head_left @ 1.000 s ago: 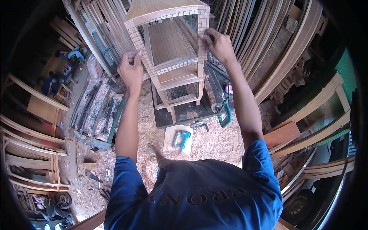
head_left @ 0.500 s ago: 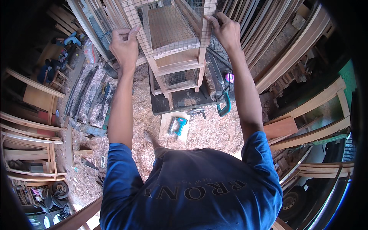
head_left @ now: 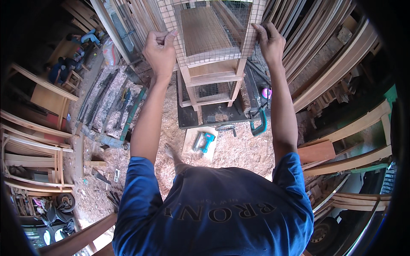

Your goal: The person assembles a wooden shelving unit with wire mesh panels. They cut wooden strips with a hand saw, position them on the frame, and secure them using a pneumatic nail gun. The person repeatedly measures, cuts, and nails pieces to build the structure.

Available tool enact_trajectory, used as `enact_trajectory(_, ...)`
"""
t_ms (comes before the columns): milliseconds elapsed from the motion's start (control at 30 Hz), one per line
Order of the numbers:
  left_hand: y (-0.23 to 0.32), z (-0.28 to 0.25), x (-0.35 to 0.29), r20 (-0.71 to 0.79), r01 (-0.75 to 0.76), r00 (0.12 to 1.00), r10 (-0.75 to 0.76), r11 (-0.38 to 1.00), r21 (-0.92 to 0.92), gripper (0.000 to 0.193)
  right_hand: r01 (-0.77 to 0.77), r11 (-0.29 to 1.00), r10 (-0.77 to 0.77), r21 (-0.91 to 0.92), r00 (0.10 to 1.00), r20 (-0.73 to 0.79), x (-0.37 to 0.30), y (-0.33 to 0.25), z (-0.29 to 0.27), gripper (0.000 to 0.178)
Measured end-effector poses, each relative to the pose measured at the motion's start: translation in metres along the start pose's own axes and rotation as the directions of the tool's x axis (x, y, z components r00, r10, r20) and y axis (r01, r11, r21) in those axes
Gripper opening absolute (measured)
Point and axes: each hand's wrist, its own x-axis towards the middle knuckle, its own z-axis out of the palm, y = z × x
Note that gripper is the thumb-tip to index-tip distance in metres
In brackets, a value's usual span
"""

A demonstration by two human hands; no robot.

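A panel of wire mesh (head_left: 205,51) lies against the front of an upright wooden frame (head_left: 213,78). My left hand (head_left: 160,53) pinches the mesh's left edge between thumb and curled fingers. On the opposite edge, at about the same height, my right hand (head_left: 272,45) grips the mesh with thumb and fingers. Behind the wires a brown wooden board (head_left: 204,30) shows inside the frame. The frame stands on a dark work table (head_left: 188,121), and its upper part runs out of the picture.
A teal power tool (head_left: 205,143) rests on a pale board on the shaving-strewn floor (head_left: 243,149). A teal curved handle (head_left: 260,123) and a pink-and-white round item (head_left: 266,93) are at the table's right. Long timber strips (head_left: 316,55) lean at right. Two people (head_left: 60,72) sit far left.
The view has swung, so the frame, table and floor tools appear farther right. Both hands keep their places on the mesh's edges.
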Motion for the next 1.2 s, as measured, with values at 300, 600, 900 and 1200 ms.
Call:
enact_trajectory(300, -0.007, 0.001, 0.001, 0.032, -0.105, 0.994, 0.106, 0.994, -0.019, 0.033, 0.086, 0.995, -0.085, 0.057, 0.996, -0.018, -0.004, 0.006, 0.001, 0.017)
enact_trajectory(600, 0.0, -0.004, 0.003, 0.148, -0.152, 0.979, 0.139, 0.985, 0.082, 0.062, 0.119, 0.988, -0.109, 0.102, 0.989, -0.1, -0.007, 0.009, 0.009, 0.015)
enact_trajectory(900, 0.0, 0.007, -0.003, 0.085, -0.174, 0.982, 0.17, 0.984, 0.049, 0.057, -0.043, 0.998, 0.043, 0.042, 0.999, -0.004, -0.01, -0.003, -0.004, 0.017)
enact_trajectory(1200, 0.004, 0.006, -0.005, 0.1, -0.219, 0.973, 0.208, 0.968, 0.123, 0.057, -0.005, 0.994, -0.011, -0.111, 0.989, -0.146, -0.02, -0.021, 0.013, 0.021)
